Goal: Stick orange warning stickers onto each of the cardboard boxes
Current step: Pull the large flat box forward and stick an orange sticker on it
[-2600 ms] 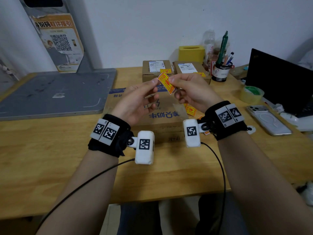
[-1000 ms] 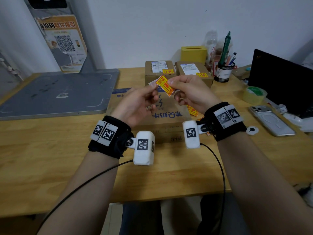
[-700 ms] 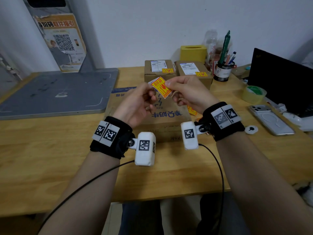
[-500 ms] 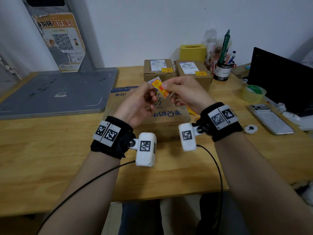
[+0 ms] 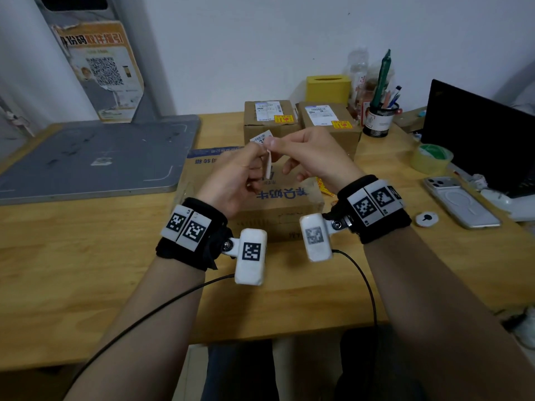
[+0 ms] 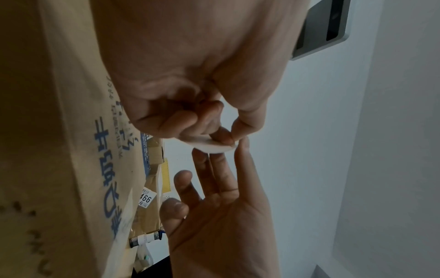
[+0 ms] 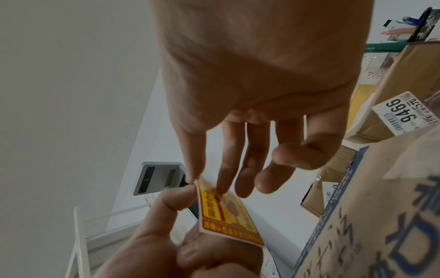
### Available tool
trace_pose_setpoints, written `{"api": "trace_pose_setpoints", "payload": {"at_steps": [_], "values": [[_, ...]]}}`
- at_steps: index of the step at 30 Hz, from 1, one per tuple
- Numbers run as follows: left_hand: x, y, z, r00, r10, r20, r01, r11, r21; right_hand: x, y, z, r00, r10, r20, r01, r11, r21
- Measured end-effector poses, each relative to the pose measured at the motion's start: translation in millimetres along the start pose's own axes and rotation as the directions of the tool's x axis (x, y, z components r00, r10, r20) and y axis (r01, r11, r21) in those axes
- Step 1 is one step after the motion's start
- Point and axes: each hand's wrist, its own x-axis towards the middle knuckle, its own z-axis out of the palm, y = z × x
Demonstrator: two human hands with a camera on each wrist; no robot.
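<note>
Above the large cardboard box (image 5: 289, 202) with blue print, both hands hold one orange warning sticker (image 7: 226, 212). In the head view the sticker (image 5: 268, 168) shows edge-on, white back to the left. My left hand (image 5: 260, 169) pinches its lower part with curled fingers and thumb (image 7: 171, 197). My right hand (image 5: 272, 143) pinches its top corner, the other fingers (image 7: 245, 169) held straight. The left wrist view shows the white underside (image 6: 210, 146) bent under my left fingertips. Two small cardboard boxes (image 5: 269, 125) (image 5: 330, 127) stand behind, each bearing an orange sticker (image 5: 282, 119) (image 5: 341, 124).
Loose orange stickers (image 5: 325, 188) lie right of the large box. A grey board (image 5: 95, 157) lies at the left. At the right are a tape roll (image 5: 431, 158), phone (image 5: 460, 201), black laptop (image 5: 480, 134), pen cup (image 5: 379, 120) and yellow box (image 5: 328, 88).
The sticker faced the head camera with its orange side; now it is turned edge-on. Both hands have stayed above the large box, shifting slightly left.
</note>
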Motion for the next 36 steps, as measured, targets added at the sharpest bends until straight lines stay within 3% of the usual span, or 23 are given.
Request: {"api": "trace_pose_setpoints", "payload": {"at_steps": [7, 12, 17, 21, 27, 32, 34, 36], "values": [[2, -3, 5, 0.999, -0.005, -0.043, 0.006, 0.999, 0.032, -2, 3, -6, 0.999, 0.032, -0.018, -0.031, 0.999, 0.043], [10, -5, 8, 0.994, -0.030, -0.109, 0.029, 0.999, -0.017, -2, 11, -21, 0.983, 0.120, -0.141, -0.095, 0.981, 0.169], [18, -10, 11, 0.984, -0.041, -0.175, 0.033, 0.998, -0.050, -6, 21, -46, 0.934, 0.228, -0.276, -0.100, 0.906, 0.410], [26, -16, 17, 0.969, -0.055, -0.240, 0.037, 0.996, -0.076, -11, 27, -66, 0.868, 0.269, -0.417, -0.010, 0.849, 0.528], [28, -18, 57, 0.985, -0.169, 0.014, 0.167, 0.981, 0.099, -12, 27, -80, 0.825, 0.224, -0.519, 0.020, 0.906, 0.423], [29, -15, 76, 0.970, -0.210, 0.119, 0.152, 0.914, 0.376, -13, 27, -90, 0.806, 0.159, -0.570, 0.002, 0.962, 0.271], [28, -12, 74, 0.989, -0.131, 0.071, 0.094, 0.918, 0.386, -15, 28, -92, 0.810, 0.116, -0.575, -0.023, 0.986, 0.166], [26, -6, 69, 0.999, 0.032, -0.011, -0.026, 0.920, 0.390, -16, 30, -91, 0.825, 0.090, -0.558, -0.056, 0.995, 0.077]]}}
